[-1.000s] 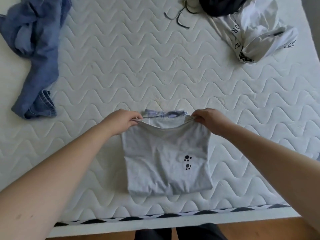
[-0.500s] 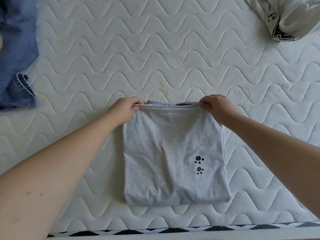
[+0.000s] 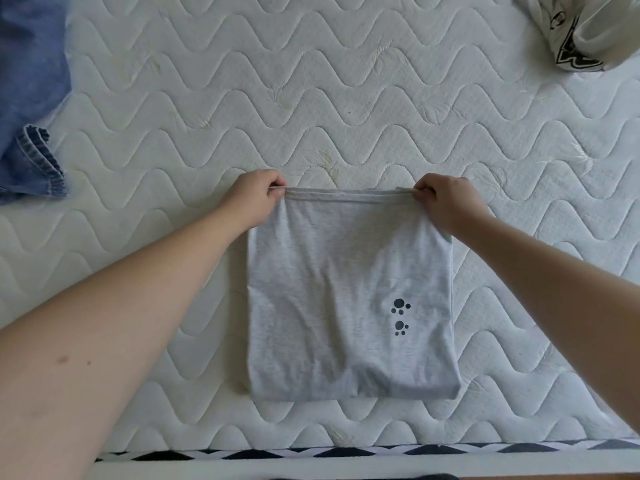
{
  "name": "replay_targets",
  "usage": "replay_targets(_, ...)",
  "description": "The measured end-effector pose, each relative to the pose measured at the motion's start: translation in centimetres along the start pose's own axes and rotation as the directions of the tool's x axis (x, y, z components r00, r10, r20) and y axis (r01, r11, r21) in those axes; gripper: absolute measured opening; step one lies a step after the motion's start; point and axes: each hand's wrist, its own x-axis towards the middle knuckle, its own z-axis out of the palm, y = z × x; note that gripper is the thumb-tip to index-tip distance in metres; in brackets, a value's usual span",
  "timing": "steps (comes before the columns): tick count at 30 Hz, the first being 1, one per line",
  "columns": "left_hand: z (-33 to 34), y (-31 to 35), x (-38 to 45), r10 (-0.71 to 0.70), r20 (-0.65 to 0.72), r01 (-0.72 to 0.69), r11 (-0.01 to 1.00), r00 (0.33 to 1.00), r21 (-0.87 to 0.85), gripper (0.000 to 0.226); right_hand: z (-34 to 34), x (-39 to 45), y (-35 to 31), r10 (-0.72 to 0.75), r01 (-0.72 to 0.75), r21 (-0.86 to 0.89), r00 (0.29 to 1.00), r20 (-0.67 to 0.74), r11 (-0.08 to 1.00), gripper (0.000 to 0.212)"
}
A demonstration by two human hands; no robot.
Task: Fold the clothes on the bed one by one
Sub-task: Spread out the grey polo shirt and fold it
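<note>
Hands (image 3: pixel 349 199), two, pinching one shirt (image 3: pixel 349 296)

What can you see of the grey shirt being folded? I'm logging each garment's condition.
The grey shirt is light heather grey, soft knit as it looks, folded into a rough rectangle lying flat on the white quilted mattress near its front edge. Two small dark paw prints sit toward its lower right. Its far edge is a stitched hem, pinched at the corners by the left hand and the right hand. A few soft wrinkles show.
</note>
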Motion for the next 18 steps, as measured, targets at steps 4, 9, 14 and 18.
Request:
replay_targets(4,0.4,0.0,-0.1,-0.031,0.071,0.029,0.999,0.997,0.038,0.024,-0.2,-0.2,0.3,0.047,-0.048,0.005,0.996,0.072,0.999,0.023)
replay_targets(9,-0.9,1.8,1.3,-0.107,0.385,-0.047,0.928,0.917,0.371,0.061,-0.3,0.3,0.1,0.028,-0.012,-0.059,0.958,0.286,0.998,0.057)
replay_targets(14,-1.1,3.2,2.6,-0.218,0.49,-0.046,0.881,0.844,0.471,0.064,0.2,0.9,-0.3,0.051,-0.031,-0.061,0.929,0.366,0.998,0.044)
replay_targets(18,-2.4,3.1,1.7,-0.146,0.489,-0.028,0.943,0.86,0.331,0.037,-0.5,-0.2,-0.1,0.032,-0.054,0.058,0.946,0.324,0.997,0.03)
